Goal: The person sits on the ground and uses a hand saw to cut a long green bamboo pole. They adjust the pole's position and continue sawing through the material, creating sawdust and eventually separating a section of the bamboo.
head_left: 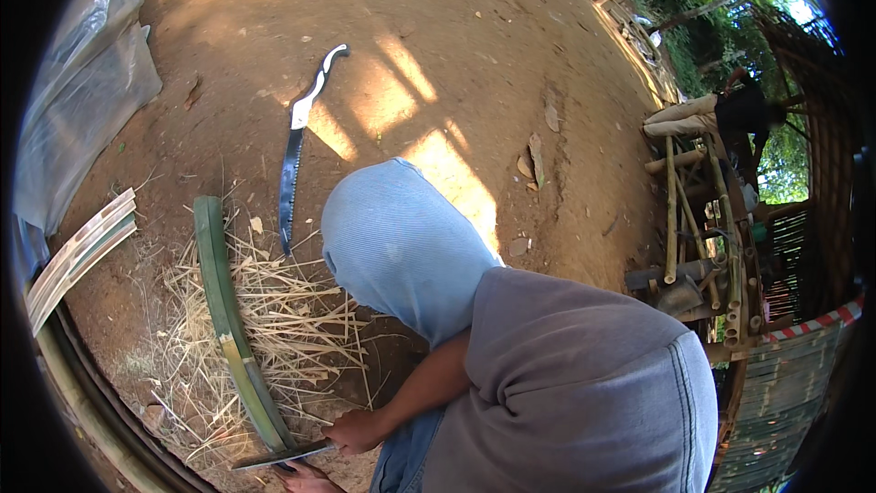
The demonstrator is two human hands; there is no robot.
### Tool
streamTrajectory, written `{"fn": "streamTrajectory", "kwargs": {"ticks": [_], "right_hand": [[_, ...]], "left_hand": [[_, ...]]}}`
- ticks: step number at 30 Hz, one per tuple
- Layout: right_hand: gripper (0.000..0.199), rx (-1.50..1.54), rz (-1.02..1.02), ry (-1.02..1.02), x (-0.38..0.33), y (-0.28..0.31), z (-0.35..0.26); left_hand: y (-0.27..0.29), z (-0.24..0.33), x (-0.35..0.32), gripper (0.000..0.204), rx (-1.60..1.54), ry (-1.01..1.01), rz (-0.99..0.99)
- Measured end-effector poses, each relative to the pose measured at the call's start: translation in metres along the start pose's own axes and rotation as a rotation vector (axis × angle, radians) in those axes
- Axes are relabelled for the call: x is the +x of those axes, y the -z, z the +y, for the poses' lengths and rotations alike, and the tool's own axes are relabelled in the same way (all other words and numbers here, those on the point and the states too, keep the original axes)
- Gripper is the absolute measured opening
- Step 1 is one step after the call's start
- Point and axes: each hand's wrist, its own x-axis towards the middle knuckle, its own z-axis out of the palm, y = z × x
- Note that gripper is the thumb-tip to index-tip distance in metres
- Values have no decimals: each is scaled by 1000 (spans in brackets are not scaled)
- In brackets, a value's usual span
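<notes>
A long green bamboo piece (219, 283) slants toward me over a heap of pale shavings (287, 310); a patch of its skin is pared to yellow. At its near end is my left hand (308, 477), closed round it, partly hidden and cut by the lower edge. My right hand (356, 431) is closed on the handle of a knife (283, 456), whose blade lies across the bamboo's near end, pointing left. My bent knee (401, 237) in blue cloth and grey sleeve (584, 374) fill the middle and right. Beyond the shavings lies a hand saw (292, 164) with a black-and-white handle.
Split bamboo strips (82, 256) and a bamboo pole (100, 402) lie at left, below a clear plastic sheet (87, 100). Far right, another person (703, 116) is by a rack of bamboo poles (703, 219). Dry leaves (536, 160) dot the dirt ground.
</notes>
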Motion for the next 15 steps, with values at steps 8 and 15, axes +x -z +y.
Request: {"fn": "streamTrajectory", "kwargs": {"ticks": [8, 15], "right_hand": [[44, -3, 11, -1, 2, -4, -1], [41, -7, 52, 8, -2, -7, 2]], "left_hand": [[-11, -2, -16, 36, 246, -38, 48], [35, 11, 34, 68, -269, 600, -557]]}}
